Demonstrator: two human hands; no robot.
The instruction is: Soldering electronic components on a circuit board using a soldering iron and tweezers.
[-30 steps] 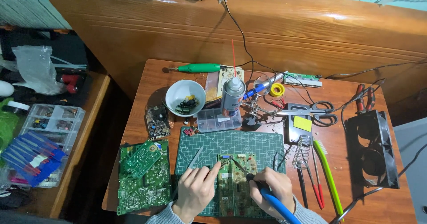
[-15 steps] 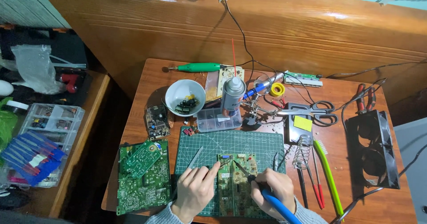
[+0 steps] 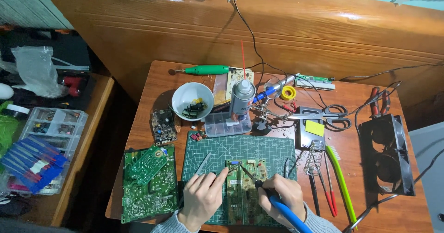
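Two hands: right hand [image 3: 283, 197] gripping soldering iron [image 3: 273, 200], left hand [image 3: 203, 199] on circuit board [image 3: 245, 196]

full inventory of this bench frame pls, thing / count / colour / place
circuit board: 1, green, on the mat under both hands
cutting mat: 1, green, table centre
loose boards: 2, green, stacked left of mat
bowl: 1, white, behind mat
spray can: 1, silver, right of bowl
scissors: 1, black-handled, right
fan: 1, black, far right
left hand: fingers on the board
right hand: holding blue-handled soldering iron
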